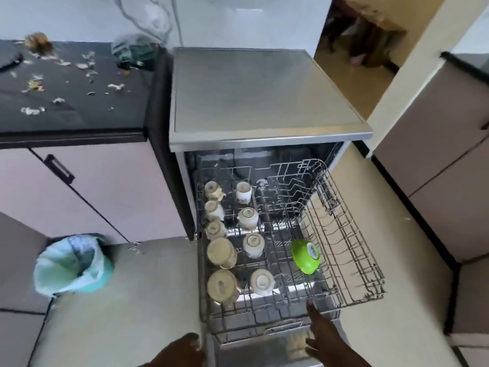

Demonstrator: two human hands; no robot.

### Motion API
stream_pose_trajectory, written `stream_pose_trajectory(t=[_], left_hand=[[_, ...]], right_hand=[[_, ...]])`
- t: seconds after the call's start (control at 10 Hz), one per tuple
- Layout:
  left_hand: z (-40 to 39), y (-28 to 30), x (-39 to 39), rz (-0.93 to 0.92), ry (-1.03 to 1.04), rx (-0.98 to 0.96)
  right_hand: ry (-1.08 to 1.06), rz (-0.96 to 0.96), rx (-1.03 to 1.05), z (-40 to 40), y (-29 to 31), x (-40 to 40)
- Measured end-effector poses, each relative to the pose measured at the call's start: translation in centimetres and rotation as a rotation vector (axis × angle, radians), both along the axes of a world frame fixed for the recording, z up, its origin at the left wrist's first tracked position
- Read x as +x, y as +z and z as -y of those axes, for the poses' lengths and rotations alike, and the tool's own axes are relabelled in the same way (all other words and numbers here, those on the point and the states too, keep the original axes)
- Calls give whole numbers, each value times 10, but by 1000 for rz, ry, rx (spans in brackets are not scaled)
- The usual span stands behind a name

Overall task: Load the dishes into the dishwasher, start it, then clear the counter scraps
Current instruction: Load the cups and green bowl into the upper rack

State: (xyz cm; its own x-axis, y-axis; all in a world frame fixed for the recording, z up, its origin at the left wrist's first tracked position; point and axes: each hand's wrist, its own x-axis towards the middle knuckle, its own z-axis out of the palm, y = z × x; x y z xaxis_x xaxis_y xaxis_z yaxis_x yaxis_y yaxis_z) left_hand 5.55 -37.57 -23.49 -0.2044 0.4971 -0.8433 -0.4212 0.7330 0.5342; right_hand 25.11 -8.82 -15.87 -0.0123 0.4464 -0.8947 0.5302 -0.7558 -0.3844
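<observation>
While the dishwasher [267, 102] stands open, its upper rack [344, 260] is pulled out over the floor, upturned cups [222, 286] left, green bowl [305, 256] right; right hand [330, 337] reaches open-fingered to the front rail, left hand [182, 349] loose, scraps [60, 75] on counter [79, 112]

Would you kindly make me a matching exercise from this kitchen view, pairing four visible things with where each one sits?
Things:
1. Bright green plastic bowl
2. Beige ceramic mugs
3. Pale food scraps
4. Bin with light blue liner bag

Places:
A. Scattered on the dark countertop
B. On the floor, left of the dishwasher
C. Upside down along the left side of the pulled-out wire rack
D. Tilted on its rim in the rack's middle section

Pairs: 1-D, 2-C, 3-A, 4-B
</observation>
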Motion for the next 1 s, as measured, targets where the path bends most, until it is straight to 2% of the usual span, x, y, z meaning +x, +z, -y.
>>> stream_pose_trajectory(t=[0.1,0.2,0.4,0.5,0.7,0.8,0.9,1.0], left_hand=[[-49,58,22,164,463,-60],[-78,82,45,148,726,-133],[-110,84,90,337,1107,21],[-120,78,96,419,1226,90],[-145,61,89,451,1386,138],[-150,55,83,510,1316,256],[-152,45,69,474,1280,349],[-166,51,50,479,1360,465]], right_hand=[[48,-46,-44,-25,0,13],[106,-118,-114,-49,5,35],[-93,-228,-196,-100,-2,89],[-218,-252,-217,-107,-8,83],[-246,-388,-389,-121,1,44],[-336,-487,-378,-130,8,34],[-431,-542,-333,-141,-6,24],[-424,-714,-291,-147,-16,8]])
